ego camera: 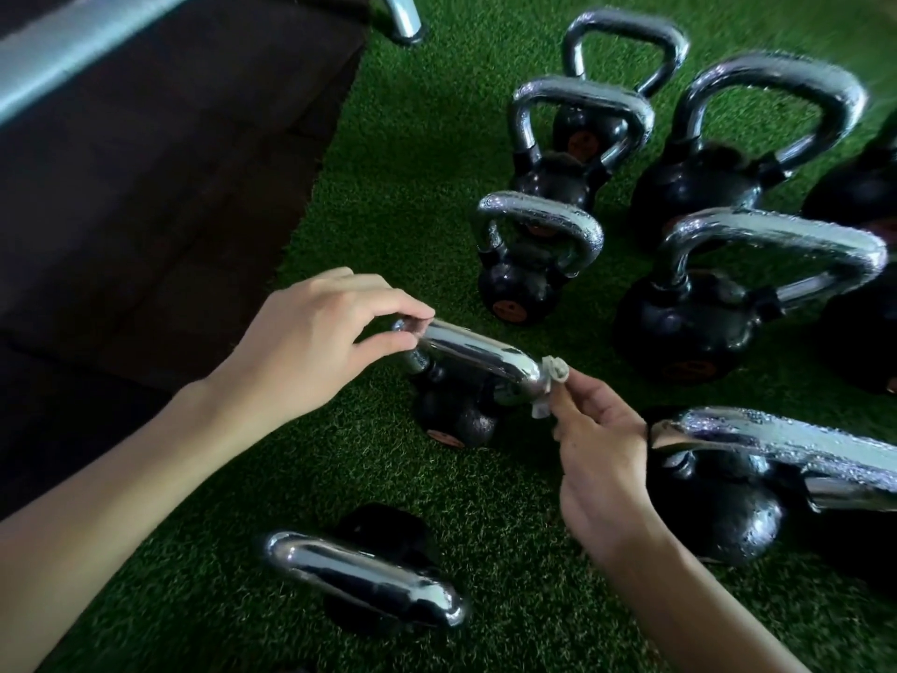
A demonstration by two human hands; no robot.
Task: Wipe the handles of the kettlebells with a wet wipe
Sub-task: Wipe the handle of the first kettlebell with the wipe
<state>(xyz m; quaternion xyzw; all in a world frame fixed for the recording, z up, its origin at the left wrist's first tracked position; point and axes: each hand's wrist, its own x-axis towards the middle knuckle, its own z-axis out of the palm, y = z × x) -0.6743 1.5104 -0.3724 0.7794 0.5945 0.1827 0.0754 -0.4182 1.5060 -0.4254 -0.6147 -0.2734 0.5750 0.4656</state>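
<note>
Kettlebell handle [478,354]: over the turf [437,138], long axis left to right between your hands. Left hand [310,347] pinches its left end; right hand [602,459] pinches the wipe [551,381] at its right end.

Centre: kettlebell A [456,420] (black iron ball, chrome loop handle) is standing on the green artificial turf floor [412,187]. The left hand [310,342] is pinching the left end of its handle. The right hand [602,459] is holding a crumpled white wet wipe [553,381] against the right end.

In front of A, nearest the person, kettlebell B [359,575] is standing. Right of A, just beside the right hand, kettlebell C [718,512] is standing.

Behind A, kettlebell D [514,289], kettlebell E [553,182] and kettlebell F [589,131] are lining up away from the person. Right of that line, kettlebell G [679,332] is standing with kettlebell H [689,187] behind it.

A dark padded surface [145,187] is lying along the turf's left edge. A chrome tube leg [403,17] is standing on the turf at its far corner.
</note>
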